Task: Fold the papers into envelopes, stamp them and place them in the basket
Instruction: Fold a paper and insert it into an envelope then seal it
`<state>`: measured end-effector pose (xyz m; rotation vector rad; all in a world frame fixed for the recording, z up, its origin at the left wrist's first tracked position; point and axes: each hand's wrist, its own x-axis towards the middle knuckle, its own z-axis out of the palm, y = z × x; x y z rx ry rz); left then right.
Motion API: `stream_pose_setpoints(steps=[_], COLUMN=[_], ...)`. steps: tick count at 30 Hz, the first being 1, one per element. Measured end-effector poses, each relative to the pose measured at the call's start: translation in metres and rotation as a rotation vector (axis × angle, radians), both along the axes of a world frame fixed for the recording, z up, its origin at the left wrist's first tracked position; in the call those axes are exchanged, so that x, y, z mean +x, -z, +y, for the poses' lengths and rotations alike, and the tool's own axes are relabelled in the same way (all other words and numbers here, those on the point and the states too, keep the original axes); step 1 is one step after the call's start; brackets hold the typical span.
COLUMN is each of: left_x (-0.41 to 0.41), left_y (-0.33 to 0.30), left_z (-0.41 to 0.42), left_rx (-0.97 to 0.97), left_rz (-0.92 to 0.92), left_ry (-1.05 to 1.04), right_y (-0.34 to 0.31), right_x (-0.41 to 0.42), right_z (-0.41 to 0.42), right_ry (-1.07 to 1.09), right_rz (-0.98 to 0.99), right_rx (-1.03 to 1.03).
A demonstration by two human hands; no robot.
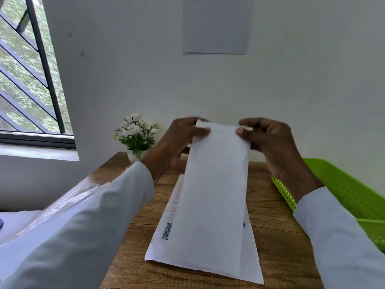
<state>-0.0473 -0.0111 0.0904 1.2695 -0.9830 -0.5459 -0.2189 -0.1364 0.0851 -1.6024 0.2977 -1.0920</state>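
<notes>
Your left hand [179, 140] and right hand [268, 142] each pinch a top corner of the long folded white paper [212, 195], fingers curled round its edge, holding it above the printed white sheets [166, 243] lying mid-counter. The perforated green plastic basket [343, 190] sits at the wooden counter [275, 236]'s right edge.

Both hands, left hand [179, 138] and right hand [270, 142], pinch a folded paper [214, 184] up over the desk [270, 215], green basket [343, 188] off right.

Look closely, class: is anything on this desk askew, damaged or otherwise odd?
Nothing stands out. Both hands pinch the folded paper's top edge above the printed sheets lying on the wooden desk; the green basket sits intact.
</notes>
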Motion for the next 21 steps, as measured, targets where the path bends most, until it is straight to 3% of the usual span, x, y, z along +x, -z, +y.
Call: stream_pose_setpoints(steps=[5,21], left_x=[0.007,0.016], left_y=[0.046,0.077], left_z=[-0.003,-0.012], left_rx=[0.069,-0.081], left_rz=[0.062,-0.283], left_ry=[-0.013,-0.035], right_y=[0.037,0.063], right_x=[0.003,0.006], right_z=[-0.005,-0.014], right_ry=[-0.01,-0.019], right_rz=[0.12,0.304], right_rx=[0.051,-0.094])
